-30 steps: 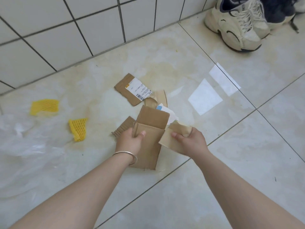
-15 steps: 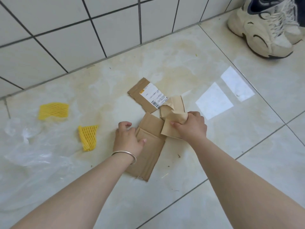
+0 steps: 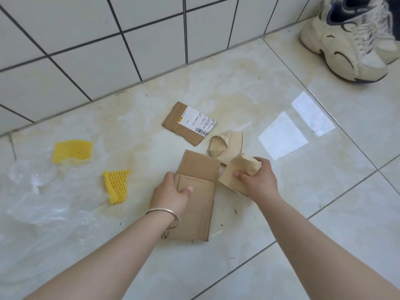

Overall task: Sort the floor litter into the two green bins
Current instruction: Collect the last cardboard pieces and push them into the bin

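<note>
Since cardboard (image 3: 195,204) is light and stiff, left hand (image 3: 171,195) pinches its edge w/ thumb on top; right hand (image 3: 258,180) is clenched round floppy paper (image 3: 234,174), prob crushes easy.

White tiled wall (image 3: 91,50) with dark grout along far edge. Pale glossy floor (image 3: 324,202) meets wall base, stained near wall. Cream sneaker (image 3: 346,44), dark lining, by wall's right end.

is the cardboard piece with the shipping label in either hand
No, the labelled cardboard lies alone on the floor beyond both hands; the left hand grips plain cardboard and the right hand beige paper.
</note>
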Demonstrator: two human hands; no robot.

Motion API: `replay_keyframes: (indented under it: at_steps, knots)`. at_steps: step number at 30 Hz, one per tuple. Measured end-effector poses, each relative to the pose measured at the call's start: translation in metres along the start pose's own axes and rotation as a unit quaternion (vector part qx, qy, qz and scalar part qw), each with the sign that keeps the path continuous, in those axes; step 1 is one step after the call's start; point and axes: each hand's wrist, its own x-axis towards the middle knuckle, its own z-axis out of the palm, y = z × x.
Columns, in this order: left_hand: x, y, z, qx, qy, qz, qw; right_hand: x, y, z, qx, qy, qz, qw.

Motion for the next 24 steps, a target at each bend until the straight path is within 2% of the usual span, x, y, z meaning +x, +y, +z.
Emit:
replay_keyframes:
  at_steps: [7,11,13,17,20,24]
  knots:
    - [0.034,0.016,-0.023,-0.247,0.054,-0.026,0.967,0.012,-0.036,0.002,0.209,-0.018,0.066,0.976]
    - [0.066,0.033,-0.027,-0.331,0.053,-0.033,0.942,0.027,-0.058,0.020,0.220,0.000,0.074,0.973]
    - [0.086,0.042,-0.028,-0.305,0.055,-0.024,0.951,0.040,-0.065,0.030,0.175,0.032,0.078,0.981]
    - [0.116,0.050,-0.029,-0.161,0.094,0.037,0.982,0.053,-0.070,0.040,0.094,0.053,0.068,0.992]
    - [0.125,0.048,-0.032,-0.072,0.128,0.071,0.987,0.057,-0.064,0.046,0.047,0.066,0.059,0.995]
    - [0.135,0.056,-0.032,-0.013,0.097,0.105,0.990,0.057,-0.065,0.051,0.017,0.081,0.057,0.995]
